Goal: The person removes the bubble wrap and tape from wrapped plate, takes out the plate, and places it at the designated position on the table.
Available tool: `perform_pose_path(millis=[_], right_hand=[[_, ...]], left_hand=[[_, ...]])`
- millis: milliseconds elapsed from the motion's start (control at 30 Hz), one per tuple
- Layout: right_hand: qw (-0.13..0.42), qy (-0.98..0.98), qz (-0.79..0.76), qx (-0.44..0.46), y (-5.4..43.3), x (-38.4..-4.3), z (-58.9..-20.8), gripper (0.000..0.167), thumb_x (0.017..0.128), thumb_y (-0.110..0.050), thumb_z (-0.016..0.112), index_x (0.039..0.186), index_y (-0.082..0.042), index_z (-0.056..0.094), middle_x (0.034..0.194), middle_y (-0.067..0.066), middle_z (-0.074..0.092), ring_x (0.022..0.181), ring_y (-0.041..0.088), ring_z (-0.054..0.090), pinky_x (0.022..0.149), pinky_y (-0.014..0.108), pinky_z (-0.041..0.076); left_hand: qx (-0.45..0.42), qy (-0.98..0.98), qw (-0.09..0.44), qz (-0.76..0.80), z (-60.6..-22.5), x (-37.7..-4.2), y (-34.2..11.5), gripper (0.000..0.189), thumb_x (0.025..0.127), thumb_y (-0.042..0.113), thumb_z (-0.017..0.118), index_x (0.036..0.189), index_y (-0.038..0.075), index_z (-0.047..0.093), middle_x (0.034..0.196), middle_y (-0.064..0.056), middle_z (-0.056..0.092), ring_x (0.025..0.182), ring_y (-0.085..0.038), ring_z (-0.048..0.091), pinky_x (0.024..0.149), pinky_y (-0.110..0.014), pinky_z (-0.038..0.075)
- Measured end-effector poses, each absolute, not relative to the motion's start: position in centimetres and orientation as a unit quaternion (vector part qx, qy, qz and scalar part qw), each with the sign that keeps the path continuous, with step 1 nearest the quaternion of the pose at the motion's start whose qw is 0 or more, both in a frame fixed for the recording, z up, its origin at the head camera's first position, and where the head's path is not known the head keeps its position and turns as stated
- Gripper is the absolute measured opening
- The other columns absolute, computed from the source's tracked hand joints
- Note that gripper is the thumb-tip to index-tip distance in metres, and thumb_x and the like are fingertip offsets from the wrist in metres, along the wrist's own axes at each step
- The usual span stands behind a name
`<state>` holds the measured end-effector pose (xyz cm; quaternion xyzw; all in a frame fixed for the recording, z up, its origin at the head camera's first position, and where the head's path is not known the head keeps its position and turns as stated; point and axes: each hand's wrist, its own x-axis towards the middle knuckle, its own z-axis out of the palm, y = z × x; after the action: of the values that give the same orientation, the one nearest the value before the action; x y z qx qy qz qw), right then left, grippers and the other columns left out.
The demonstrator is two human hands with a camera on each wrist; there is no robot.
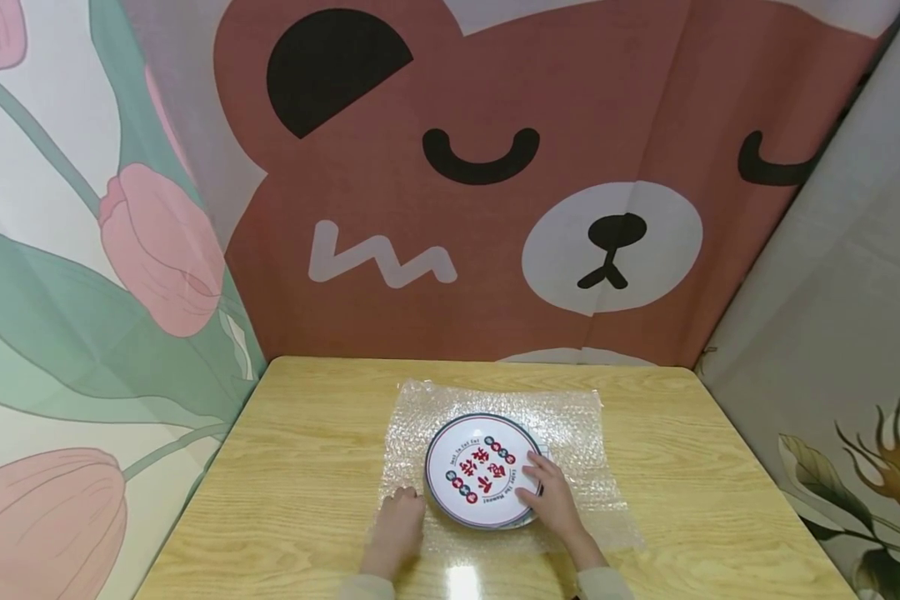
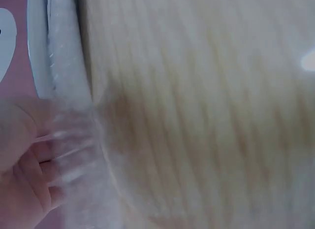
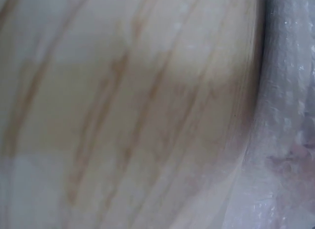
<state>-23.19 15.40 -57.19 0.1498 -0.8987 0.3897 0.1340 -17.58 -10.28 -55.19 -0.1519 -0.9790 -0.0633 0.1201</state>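
A round white plate (image 1: 465,475) with a dark rim, red characters and small coloured dots lies on a sheet of bubble wrap (image 1: 570,425). Another patterned edge peeks out beneath its lower right side. My left hand (image 1: 397,525) is at the plate's left, fingers curled; in the left wrist view this hand (image 2: 24,160) pinches the bubble wrap (image 2: 88,175) at its edge. On the plate's right side rests my right hand (image 1: 555,500), fingers spread over the rim. The right wrist view shows blurred bubble wrap (image 3: 290,66) with part of the hand beyond it.
A light wooden table (image 1: 292,450) carries everything. Behind it hangs a curtain (image 1: 495,275) with a bear face. A tulip-patterned cloth (image 1: 60,333) flanks the left, and a pale floral cloth (image 1: 855,317) the right.
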Motion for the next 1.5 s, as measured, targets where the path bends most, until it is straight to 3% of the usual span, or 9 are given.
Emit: perform_pose_path(millis=[167, 367, 533, 733, 933, 1267, 1500], right_hand=[[0.130, -0.903, 0.380, 0.151, 15.3, -23.1, -57.0, 0.035, 0.066, -0.006, 0.074, 0.096, 0.010, 0.063, 0.119, 0.023, 0.052, 0.110, 0.043, 0.043, 0.094, 0.050, 0.032], [0.124, -0.924, 0.334, 0.139, 15.2, -23.1, -56.7, 0.035, 0.069, -0.012, 0.073, 0.097, 0.006, 0.064, 0.121, 0.020, 0.052, 0.109, 0.039, 0.045, 0.091, 0.051, 0.035], [0.140, -0.939, 0.287, 0.125, 15.0, -22.9, -56.3, 0.036, 0.067, -0.018, 0.074, 0.094, 0.004, 0.066, 0.120, 0.020, 0.052, 0.106, 0.039, 0.048, 0.085, 0.053, 0.037], [0.176, -0.938, 0.266, 0.136, 14.8, -22.7, -56.1, 0.036, 0.062, -0.017, 0.078, 0.088, 0.006, 0.067, 0.119, 0.028, 0.048, 0.106, 0.042, 0.047, 0.087, 0.050, 0.039], [0.120, -0.939, 0.310, 0.091, 14.7, -23.0, -55.7, 0.043, 0.063, -0.013, 0.078, 0.095, 0.011, 0.062, 0.120, 0.034, 0.039, 0.106, 0.046, 0.044, 0.090, 0.049, 0.038], [0.056, -0.935, 0.349, 0.036, 14.6, -23.8, -55.0, 0.044, 0.063, -0.007, 0.077, 0.099, 0.012, 0.060, 0.096, 0.027, 0.055, 0.091, 0.039, 0.054, 0.083, 0.045, 0.044], [0.042, -0.930, 0.363, 0.032, 14.7, -23.9, -54.6, 0.042, 0.063, -0.005, 0.076, 0.099, 0.012, 0.060, 0.094, 0.028, 0.056, 0.091, 0.041, 0.054, 0.083, 0.047, 0.043]], left_hand=[[-0.133, -0.980, 0.094, -0.115, -56.3, -17.5, -9.9, 0.030, 0.071, 0.023, 0.065, 0.090, -0.001, 0.062, 0.084, -0.010, 0.053, 0.079, -0.026, 0.052, 0.065, -0.041, 0.045], [-0.137, -0.978, 0.082, -0.134, -56.3, -17.3, -9.8, 0.054, 0.072, 0.038, 0.067, 0.103, -0.004, 0.059, 0.101, -0.015, 0.054, 0.093, -0.030, 0.051, 0.072, -0.049, 0.045], [-0.141, -0.978, 0.078, -0.130, -55.9, -17.2, -9.8, 0.055, 0.071, 0.040, 0.068, 0.103, -0.004, 0.059, 0.100, -0.015, 0.055, 0.093, -0.030, 0.051, 0.071, -0.049, 0.045], [-0.136, -0.979, 0.079, -0.128, -56.5, -17.1, -9.8, 0.057, 0.072, 0.041, 0.068, 0.106, -0.004, 0.059, 0.104, -0.015, 0.054, 0.096, -0.031, 0.050, 0.073, -0.050, 0.045], [-0.133, -0.977, 0.092, -0.138, -57.0, -17.0, -9.8, 0.057, 0.072, 0.040, 0.068, 0.107, -0.003, 0.058, 0.107, -0.015, 0.053, 0.100, -0.031, 0.049, 0.076, -0.050, 0.043], [-0.126, -0.978, 0.084, -0.142, -57.4, -17.0, -9.8, 0.056, 0.074, 0.042, 0.065, 0.108, -0.002, 0.058, 0.113, -0.017, 0.052, 0.105, -0.032, 0.047, 0.082, -0.053, 0.040], [-0.123, -0.978, 0.084, -0.149, -57.3, -16.9, -9.7, 0.056, 0.075, 0.041, 0.065, 0.110, -0.002, 0.057, 0.113, -0.016, 0.053, 0.105, -0.032, 0.047, 0.083, -0.052, 0.039]])
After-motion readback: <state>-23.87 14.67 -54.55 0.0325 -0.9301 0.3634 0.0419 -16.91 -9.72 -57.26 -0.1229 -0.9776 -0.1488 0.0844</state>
